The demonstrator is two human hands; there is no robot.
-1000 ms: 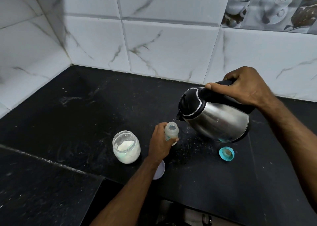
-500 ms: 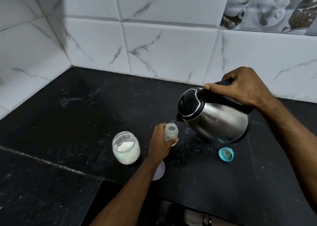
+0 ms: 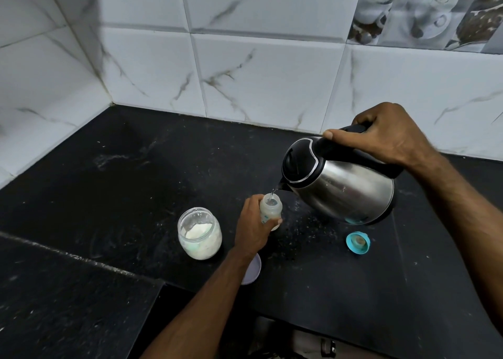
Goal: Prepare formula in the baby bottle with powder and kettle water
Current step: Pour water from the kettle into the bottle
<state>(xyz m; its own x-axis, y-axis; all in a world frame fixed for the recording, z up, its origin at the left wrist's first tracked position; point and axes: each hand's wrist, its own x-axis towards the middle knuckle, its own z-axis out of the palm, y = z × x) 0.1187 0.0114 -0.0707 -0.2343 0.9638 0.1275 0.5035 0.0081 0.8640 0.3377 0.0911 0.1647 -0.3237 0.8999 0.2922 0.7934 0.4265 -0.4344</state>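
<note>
The left hand (image 3: pixel 251 223) wraps its fingers around the baby bottle (image 3: pixel 270 208), steadying it under the kettle (image 3: pixel 340 180), which the right hand (image 3: pixel 386 135) grips and tilts to pour.

This is a kitchen in a home. A black stone counter (image 3: pixel 136 168) runs into a corner. White tiles (image 3: pixel 258 80) with grey marble lines cover the walls. One tile strip (image 3: pixel 427 12) shows pictures of cups. A shiny steel kettle (image 3: pixel 340 184) is here, and a glass jar (image 3: pixel 200 233) of white powder sits on the counter.

Left hand (image 3: pixel 251 223) and right hand (image 3: pixel 386 135) each curled in grip.
</note>
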